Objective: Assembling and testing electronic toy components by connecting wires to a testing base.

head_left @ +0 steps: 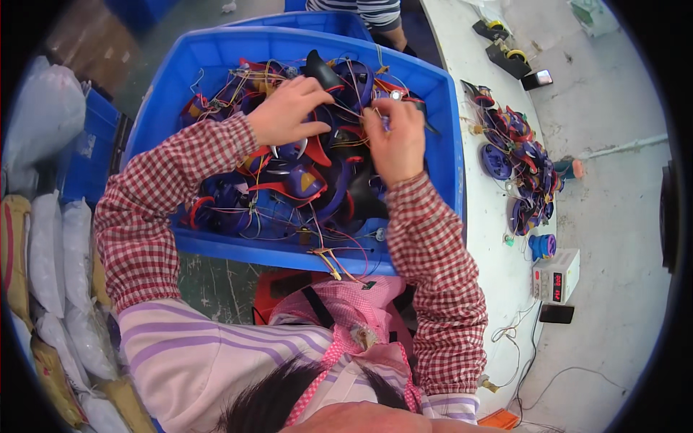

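A large blue plastic bin in front of me holds a heap of purple, red and black plastic parts with thin wires tangled among them. My left hand is over the back of the heap, its thumb and fingers apart. Just beyond its fingertips a black fin-shaped piece sticks up. My right hand is to the right, thumb and forefinger pinched on thin wires that stretch toward the left hand. Part of what the right fingers grip is hidden. Several wire ends with connectors hang over the bin's near edge.
On the white table at the right lies another pile of similar parts. Near it stand a blue spool, a power supply and a phone. Plastic bags are stacked at the left. Another person is beyond the bin.
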### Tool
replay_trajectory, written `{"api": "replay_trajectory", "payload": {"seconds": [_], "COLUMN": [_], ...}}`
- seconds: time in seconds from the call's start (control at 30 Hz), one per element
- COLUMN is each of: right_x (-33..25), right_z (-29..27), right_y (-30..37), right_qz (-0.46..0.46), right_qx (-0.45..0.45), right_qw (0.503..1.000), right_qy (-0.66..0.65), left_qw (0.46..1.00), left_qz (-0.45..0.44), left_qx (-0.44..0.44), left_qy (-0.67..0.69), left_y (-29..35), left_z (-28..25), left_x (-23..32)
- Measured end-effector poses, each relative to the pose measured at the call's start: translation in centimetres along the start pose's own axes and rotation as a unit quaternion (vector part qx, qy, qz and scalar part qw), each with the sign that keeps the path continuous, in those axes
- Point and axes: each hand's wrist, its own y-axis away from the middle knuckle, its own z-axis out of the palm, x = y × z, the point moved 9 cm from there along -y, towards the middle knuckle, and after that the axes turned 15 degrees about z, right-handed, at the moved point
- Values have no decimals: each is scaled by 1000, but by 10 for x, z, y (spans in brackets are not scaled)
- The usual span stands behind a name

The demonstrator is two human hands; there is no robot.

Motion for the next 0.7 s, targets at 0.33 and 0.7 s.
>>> {"api": "replay_trajectory", "payload": {"seconds": [0.33, 0.7], "right_x": [11, 24], "right_z": [24, 88], "right_y": [-8, 5], "right_qz": [9, 160], "right_qx": [-20, -199], "right_qw": [985, 952], "right_qy": [170, 168], "left_qw": [976, 982], "left_qz": [58, 55], "left_qx": [-205, -173], "left_qy": [-53, 59], "left_y": [-16, 22], "left_z": [21, -4], "left_x": [14, 3]}}
